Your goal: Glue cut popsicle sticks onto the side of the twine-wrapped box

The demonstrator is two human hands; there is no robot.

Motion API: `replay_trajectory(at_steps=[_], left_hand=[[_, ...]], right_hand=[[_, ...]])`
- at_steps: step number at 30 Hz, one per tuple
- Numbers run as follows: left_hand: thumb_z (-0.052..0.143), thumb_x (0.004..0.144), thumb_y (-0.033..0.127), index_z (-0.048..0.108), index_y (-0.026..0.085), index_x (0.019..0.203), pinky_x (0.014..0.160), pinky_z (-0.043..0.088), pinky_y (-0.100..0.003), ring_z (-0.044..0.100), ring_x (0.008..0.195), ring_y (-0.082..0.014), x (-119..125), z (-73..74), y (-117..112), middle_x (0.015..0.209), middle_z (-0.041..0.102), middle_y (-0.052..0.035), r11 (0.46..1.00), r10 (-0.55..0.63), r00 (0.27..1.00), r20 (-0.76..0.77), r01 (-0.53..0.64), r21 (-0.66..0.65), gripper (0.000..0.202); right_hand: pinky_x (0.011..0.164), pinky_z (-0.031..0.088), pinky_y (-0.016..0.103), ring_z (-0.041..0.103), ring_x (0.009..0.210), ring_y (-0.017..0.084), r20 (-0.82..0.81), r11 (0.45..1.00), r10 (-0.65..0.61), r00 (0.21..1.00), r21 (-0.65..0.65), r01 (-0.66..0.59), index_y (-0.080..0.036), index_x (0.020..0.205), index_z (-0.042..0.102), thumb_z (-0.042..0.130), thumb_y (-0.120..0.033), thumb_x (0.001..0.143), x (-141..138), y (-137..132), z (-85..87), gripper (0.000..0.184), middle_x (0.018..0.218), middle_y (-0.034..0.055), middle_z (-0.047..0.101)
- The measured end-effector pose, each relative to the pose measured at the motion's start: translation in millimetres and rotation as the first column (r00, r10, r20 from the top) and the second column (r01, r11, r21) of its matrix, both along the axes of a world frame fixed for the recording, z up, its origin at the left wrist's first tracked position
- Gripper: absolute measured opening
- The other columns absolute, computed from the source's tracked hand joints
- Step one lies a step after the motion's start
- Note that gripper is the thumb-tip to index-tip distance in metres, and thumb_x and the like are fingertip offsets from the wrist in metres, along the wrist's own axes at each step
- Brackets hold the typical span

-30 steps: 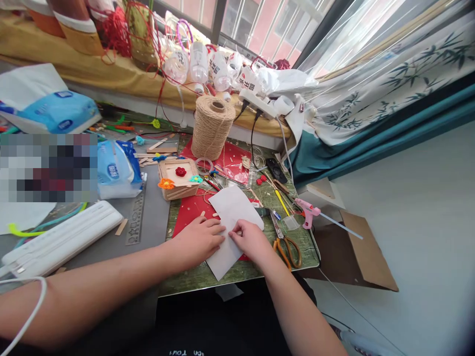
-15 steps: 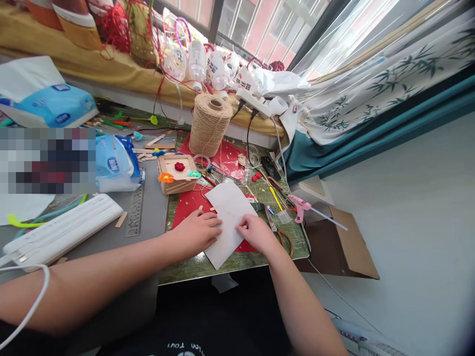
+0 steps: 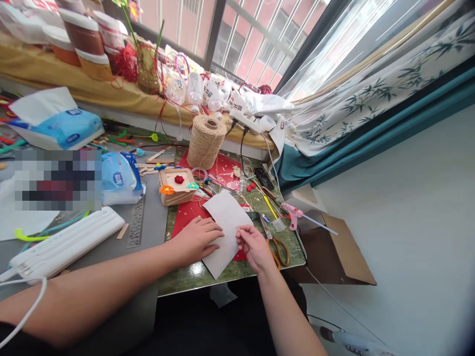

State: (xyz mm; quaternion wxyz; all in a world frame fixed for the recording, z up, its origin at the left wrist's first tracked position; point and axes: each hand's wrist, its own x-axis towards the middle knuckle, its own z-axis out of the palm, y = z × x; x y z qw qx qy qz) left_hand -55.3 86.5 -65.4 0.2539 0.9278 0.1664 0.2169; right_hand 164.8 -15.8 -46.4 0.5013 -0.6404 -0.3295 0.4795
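- Paper sheet (image 3: 227,210), white, lies in the head view on the red sheet (image 3: 184,213) and green tabletop (image 3: 181,281), between the 2 hands.
- Its long axis runs away from the person, from the near table edge toward the twine spool (image 3: 205,146); 1 corner points back at the lap.
- Left hand (image 3: 196,240) rests flat, palm down and fingers stretched out, over the paper's left edge.
- Right hand (image 3: 254,247) has its fingertips bunched at the paper's right side; I cannot tell whether they pinch anything.
- Flower-trimmed box (image 3: 181,199) sits beyond the left hand; scissors (image 3: 266,231) lie just beside the right.
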Motion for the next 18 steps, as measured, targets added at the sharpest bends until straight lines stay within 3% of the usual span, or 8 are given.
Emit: replay_trajectory(at_steps=[3,6,8,12,18], left_hand=[[0.064,0.097,0.039,0.068,0.022,0.116,0.090,0.050,-0.037,0.065,0.101,-0.0220,1.8,6.8,-2.1,0.109,0.073,-0.0070,0.964,0.110,0.984,0.139,-0.071,-0.257,0.026],[0.070,0.093,0.038,0.071,0.021,0.114,0.077,0.052,-0.029,0.065,0.087,-0.0172,4.5,8.9,-4.9,0.099,0.073,-0.0038,0.865,0.235,0.952,0.197,-0.112,-0.489,0.027],[0.073,0.092,0.036,0.075,0.022,0.107,0.074,0.051,-0.027,0.065,0.082,-0.0154,5.5,9.1,-5.7,0.093,0.075,-0.0020,0.821,0.241,0.947,0.210,-0.084,-0.565,0.021],[0.074,0.091,0.033,0.079,0.023,0.096,0.074,0.050,-0.027,0.065,0.078,-0.0143,4.0,9.8,-4.6,0.086,0.077,-0.0010,0.804,0.214,0.946,0.245,-0.028,-0.594,0.012],[0.077,0.088,0.031,0.077,0.019,0.085,0.073,0.049,-0.026,0.064,0.078,-0.0141,0.4,11.7,-1.9,0.082,0.075,-0.0010,0.816,0.257,0.927,0.273,-0.056,-0.576,0.012]], right_hand=[[0.059,0.045,0.024,0.059,0.066,0.012,-0.208,1.000,-0.002,0.978,0.013,0.004,-0.021,0.099,0.061,0.080,-0.051,0.080,-27.2,-5.0,-0.2,0.039,0.083,0.0012,0.067],[0.057,0.043,0.021,0.058,0.063,0.010,-0.479,1.000,0.004,0.878,-0.003,-0.006,-0.019,0.096,0.066,0.086,-0.037,0.078,-45.0,-6.0,3.6,0.032,0.079,0.0009,0.068],[0.054,0.041,0.019,0.055,0.059,0.008,-0.588,1.000,-0.001,0.809,-0.013,-0.008,-0.017,0.093,0.068,0.087,-0.030,0.077,-50.4,-5.2,6.3,0.028,0.073,-0.0006,0.066],[0.050,0.037,0.018,0.050,0.053,0.007,-0.591,1.000,0.013,0.807,-0.010,-0.024,-0.016,0.091,0.069,0.086,-0.029,0.079,-53.1,-5.8,8.6,0.024,0.066,-0.0023,0.064],[0.053,0.043,0.021,0.058,0.055,0.011,-0.399,0.993,0.111,0.910,0.080,-0.087,-0.018,0.097,0.067,0.078,-0.042,0.089,-58.5,-12.5,6.3,0.028,0.070,0.0006,0.070]])
